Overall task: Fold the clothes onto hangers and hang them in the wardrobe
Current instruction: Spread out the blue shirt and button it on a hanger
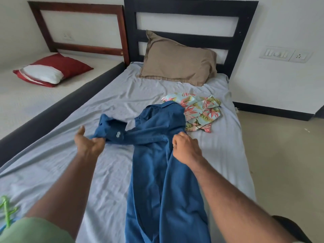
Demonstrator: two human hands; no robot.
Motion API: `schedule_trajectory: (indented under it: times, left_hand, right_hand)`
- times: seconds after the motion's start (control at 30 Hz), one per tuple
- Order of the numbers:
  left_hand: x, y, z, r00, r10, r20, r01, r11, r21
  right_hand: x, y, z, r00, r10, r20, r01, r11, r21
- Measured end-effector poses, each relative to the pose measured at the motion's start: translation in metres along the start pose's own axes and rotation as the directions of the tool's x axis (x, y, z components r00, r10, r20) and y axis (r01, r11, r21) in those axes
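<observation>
A blue button-up shirt [157, 155] lies lengthwise on the grey bedsheet [108, 181], its collar toward the headboard and its hem hanging off the near edge. My left hand [87, 143] grips the cuffed sleeve, which stretches out to the left. My right hand [185, 146] grips the shirt's body near its right side, fingers curled into the cloth. A floral shirt [199, 111] lies crumpled just beyond the blue one, partly under its collar. A green hanger [7, 209] shows at the lower left edge, mostly cut off.
A tan pillow [177, 62] leans on the black headboard [191, 7]. A second bed on the left carries a red and white pillow [52, 70]. Bare floor [280, 155] lies to the right of the bed. No wardrobe is in view.
</observation>
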State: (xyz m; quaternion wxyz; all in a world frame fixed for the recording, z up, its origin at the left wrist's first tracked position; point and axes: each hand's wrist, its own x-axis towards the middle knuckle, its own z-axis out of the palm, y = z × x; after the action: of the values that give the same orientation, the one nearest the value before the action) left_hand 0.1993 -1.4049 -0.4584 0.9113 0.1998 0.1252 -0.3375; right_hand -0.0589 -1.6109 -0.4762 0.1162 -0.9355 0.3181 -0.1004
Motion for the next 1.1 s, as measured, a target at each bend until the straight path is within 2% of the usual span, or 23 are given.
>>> schedule_trajectory:
  times: [0.13,0.2,0.27,0.3,0.33,0.37,0.4,0.43,0.47,0.5,0.53,0.6,0.67,0.73,0.77,0.8,0.83,0.87,0.9,0.93,0.97,1.03,1.1]
  left_hand:
    - [0.010,0.014,-0.044,0.979,-0.052,-0.195,0.035,0.995,-0.093]
    - [0.014,0.022,-0.050,0.946,-0.048,-0.322,0.076,0.994,0.073]
    - [0.008,0.028,-0.050,0.866,0.113,-0.486,0.105,0.911,0.398]
    - [0.003,0.027,-0.049,0.795,0.308,-0.523,0.115,0.769,0.629]
    - [-0.002,0.025,-0.049,0.691,0.568,-0.447,0.129,0.512,0.849]
    - [-0.007,0.021,-0.047,0.623,0.748,-0.229,0.116,0.201,0.973]
    - [-0.013,0.015,-0.040,0.616,0.787,0.046,0.058,-0.104,0.993]
    - [-0.014,0.010,-0.037,0.659,0.698,0.279,-0.030,-0.347,0.937]
    - [-0.012,0.003,-0.034,0.730,0.538,0.421,-0.093,-0.532,0.842]
    - [-0.008,-0.003,-0.033,0.800,0.361,0.480,-0.119,-0.688,0.716]
    - [-0.001,-0.010,-0.035,0.857,0.194,0.477,-0.131,-0.813,0.567]
    - [0.013,-0.014,-0.037,0.924,-0.002,0.383,-0.162,-0.908,0.387]
    - [0.026,-0.005,-0.040,0.954,0.028,0.299,-0.112,-0.891,0.441]
    - [0.033,0.011,-0.043,0.932,0.122,0.342,-0.093,-0.831,0.548]
    - [0.035,0.019,-0.046,0.906,0.184,0.381,-0.115,-0.759,0.641]
    - [0.034,0.026,-0.048,0.884,0.258,0.391,-0.167,-0.606,0.778]
    - [0.031,0.033,-0.049,0.873,0.342,0.348,-0.224,-0.353,0.909]
    - [0.028,0.041,-0.050,0.878,0.410,0.247,-0.260,-0.024,0.965]
    - [0.022,0.052,-0.052,0.886,0.449,0.119,-0.267,0.284,0.921]
    - [0.015,0.063,-0.056,0.890,0.456,-0.014,-0.261,0.534,0.805]
    - [0.010,0.075,-0.061,0.887,0.443,-0.131,-0.254,0.706,0.661]
    - [0.001,0.094,-0.073,0.868,0.395,-0.300,-0.261,0.878,0.400]
    - [-0.005,0.109,-0.082,0.863,0.355,-0.359,-0.243,0.915,0.323]
  right_hand:
    - [0.009,0.008,0.010,0.986,0.031,0.163,-0.025,0.999,-0.038]
    - [0.015,0.005,0.014,0.993,0.014,0.116,-0.012,1.000,-0.018]
    - [0.021,0.000,0.016,0.999,-0.027,0.045,0.026,0.999,0.021]
    - [0.023,-0.003,0.017,0.999,-0.045,0.019,0.044,0.998,0.050]
    - [0.026,-0.007,0.019,0.998,-0.061,0.005,0.061,0.994,0.086]
    - [0.028,-0.011,0.020,0.998,-0.067,0.000,0.067,0.990,0.124]
    - [0.032,-0.015,0.023,0.999,-0.052,0.015,0.049,0.984,0.171]
    - [0.035,-0.020,0.027,0.999,-0.018,0.051,0.007,0.978,0.208]
    - [0.038,-0.024,0.031,0.996,0.019,0.089,-0.040,0.972,0.231]
    - [0.041,-0.028,0.037,0.992,0.043,0.121,-0.069,0.973,0.222]
    - [0.043,-0.030,0.043,0.989,0.050,0.137,-0.076,0.979,0.189]
    - [0.041,-0.032,0.048,0.986,0.044,0.162,-0.060,0.993,0.097]
    - [0.039,-0.030,0.050,0.983,0.037,0.182,-0.050,0.996,0.070]
    - [0.040,-0.025,0.050,0.981,0.033,0.192,-0.047,0.996,0.072]
    - [0.040,-0.024,0.049,0.979,0.033,0.199,-0.049,0.996,0.075]
    - [0.042,-0.022,0.049,0.979,0.024,0.202,-0.041,0.996,0.080]
    - [0.042,-0.022,0.048,0.976,0.024,0.215,-0.042,0.996,0.079]
    - [0.043,-0.021,0.048,0.975,0.023,0.221,-0.044,0.995,0.088]
    - [0.043,-0.021,0.047,0.973,0.031,0.228,-0.055,0.994,0.099]
    - [0.043,-0.021,0.047,0.971,0.033,0.235,-0.061,0.992,0.109]
    - [0.044,-0.021,0.047,0.969,0.039,0.242,-0.067,0.991,0.111]
    - [0.044,-0.021,0.047,0.964,0.055,0.259,-0.086,0.990,0.112]
    - [0.043,-0.024,0.048,0.960,0.068,0.273,-0.100,0.990,0.102]
